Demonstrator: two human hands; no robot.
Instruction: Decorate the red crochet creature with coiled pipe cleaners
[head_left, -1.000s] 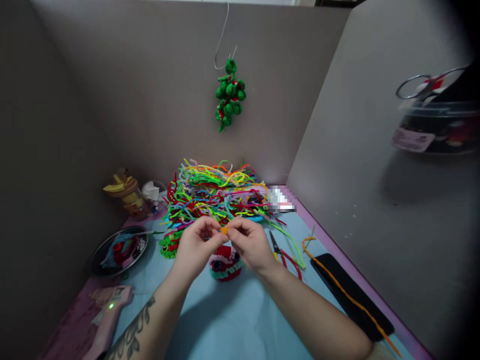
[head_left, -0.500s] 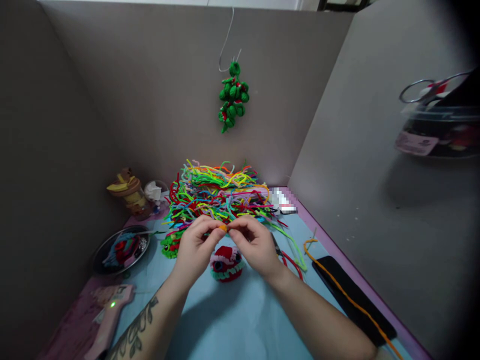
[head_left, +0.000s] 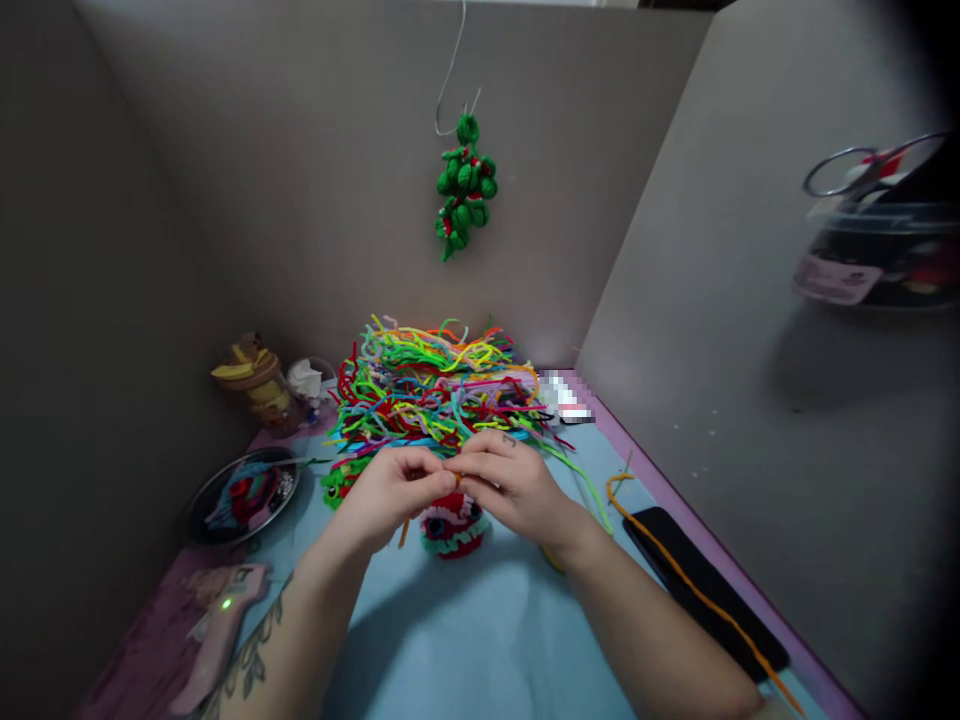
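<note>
My left hand [head_left: 397, 492] and my right hand [head_left: 514, 492] meet over the middle of the table, fingertips pinched together on a small piece of orange yarn [head_left: 404, 534]. One orange end hangs below my left hand; most of the piece is hidden by the fingers. Just beneath the hands stands a red crocheted figure [head_left: 452, 535] with pink and mint ruffles and dark eyes, its top partly covered. A green crocheted figure [head_left: 336, 488] with an eye peeks out left of my left hand.
A heap of colourful yarn strands [head_left: 442, 390] lies at the back. To the left are a metal bowl [head_left: 202, 525], a lidded cup [head_left: 262, 385] and a pink glue gun [head_left: 221, 635]. At right, an orange strand [head_left: 697, 595] crosses a black phone-like slab [head_left: 739, 625]. Green crocheted pieces [head_left: 466, 185] hang above.
Both hands have come down slightly and closer together, with my right fingers now overlapping the left fingertips. An orange end now shows below my left hand. The red-handled scissors are now covered.
</note>
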